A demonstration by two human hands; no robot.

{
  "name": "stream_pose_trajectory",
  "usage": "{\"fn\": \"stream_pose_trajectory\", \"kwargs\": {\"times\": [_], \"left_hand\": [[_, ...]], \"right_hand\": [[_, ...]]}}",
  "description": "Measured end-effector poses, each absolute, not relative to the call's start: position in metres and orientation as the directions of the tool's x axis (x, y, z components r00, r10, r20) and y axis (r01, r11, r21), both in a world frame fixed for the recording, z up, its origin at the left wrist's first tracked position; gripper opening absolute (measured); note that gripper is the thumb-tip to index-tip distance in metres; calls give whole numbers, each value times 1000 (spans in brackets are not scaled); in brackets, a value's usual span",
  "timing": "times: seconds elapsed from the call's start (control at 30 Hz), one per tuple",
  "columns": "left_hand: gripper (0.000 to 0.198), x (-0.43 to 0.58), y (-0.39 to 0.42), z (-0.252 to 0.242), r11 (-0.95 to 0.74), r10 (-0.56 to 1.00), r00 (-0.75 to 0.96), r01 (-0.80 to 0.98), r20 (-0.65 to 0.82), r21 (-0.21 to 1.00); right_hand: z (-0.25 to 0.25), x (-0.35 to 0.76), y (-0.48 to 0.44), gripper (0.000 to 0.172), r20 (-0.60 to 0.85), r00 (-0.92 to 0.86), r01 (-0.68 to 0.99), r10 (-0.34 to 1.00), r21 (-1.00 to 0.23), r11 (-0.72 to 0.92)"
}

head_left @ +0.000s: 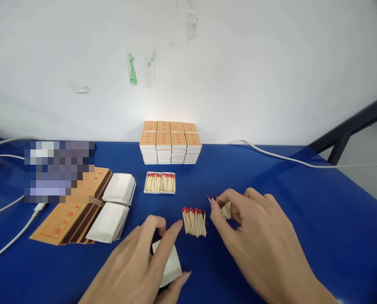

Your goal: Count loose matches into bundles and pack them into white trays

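Head view: bunch of matches point(194, 222) on a blue table point(261, 175)

Left hand point(134, 259) half open, curled around a white box piece point(172, 267), thumb at its near right corner; held like this perhaps to stop sliding. Pointing finger stretched out to the left edge of the bunch, touching or just beside, cannot tell which.

Right hand point(254, 236) nearly closed, bent over a second bunch point(226, 211) and hiding part of it. Thumb and finger close together at one match point(208, 197); pinched or only touched, cannot tell. Red heads all toward the far side, maybe to stay neat.

Farther back, two trays point(152, 192) full of matches, side by side. Behind them, matchboxes point(171, 141) piled in tidy rows near the wall point(254, 63), perhaps to leave room in front.

To the left, white stacks point(107, 221) beside flat orange sleeves point(57, 226), then a blurry patch point(58, 169), impossible to name. White wire point(315, 165) at far right, well away from both hands.
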State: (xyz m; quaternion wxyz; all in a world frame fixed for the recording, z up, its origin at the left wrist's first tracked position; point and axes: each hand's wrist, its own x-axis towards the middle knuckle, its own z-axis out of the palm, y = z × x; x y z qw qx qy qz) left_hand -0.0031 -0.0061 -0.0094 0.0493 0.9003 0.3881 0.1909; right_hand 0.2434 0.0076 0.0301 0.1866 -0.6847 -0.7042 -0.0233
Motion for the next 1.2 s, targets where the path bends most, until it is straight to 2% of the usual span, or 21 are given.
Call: {"fn": "stream_pose_trajectory", "kwargs": {"times": [0.17,0.27,0.37,0.47,0.67,0.8,0.9,1.07,1.2], "left_hand": [[53,-4,-7,-12,-689,722,618,684,312,241],[53,-4,-6,-13,-688,724,618,683,306,247],[52,-3,-5,-13,-698,714,632,671,300,248],[50,-2,-3,-10,-719,693,650,653,312,236],[44,0,-1,-4,-744,663,666,636,342,205],[43,0,-1,-4,-737,671,654,641,349,214],[42,0,-3,-5,-720,688,632,653,356,233],[47,-3,-8,-5,-669,740,583,693,337,270],[52,-3,-12,-5,-668,734,569,703,370,244]], "right_hand": [[27,249,8,19,355,-85,991,931,-65,115],[24,249,8,19,352,-106,994,930,16,107],[21,247,7,21,339,-121,993,933,37,116],[21,248,8,22,327,-109,991,939,-32,126],[29,241,7,18,333,-36,945,942,-297,141],[33,229,6,28,328,-53,913,943,-366,178],[37,228,6,36,292,-25,908,956,-394,144],[42,238,6,37,233,57,959,971,-285,12],[43,231,-1,39,307,12,993,952,-112,24]]}}
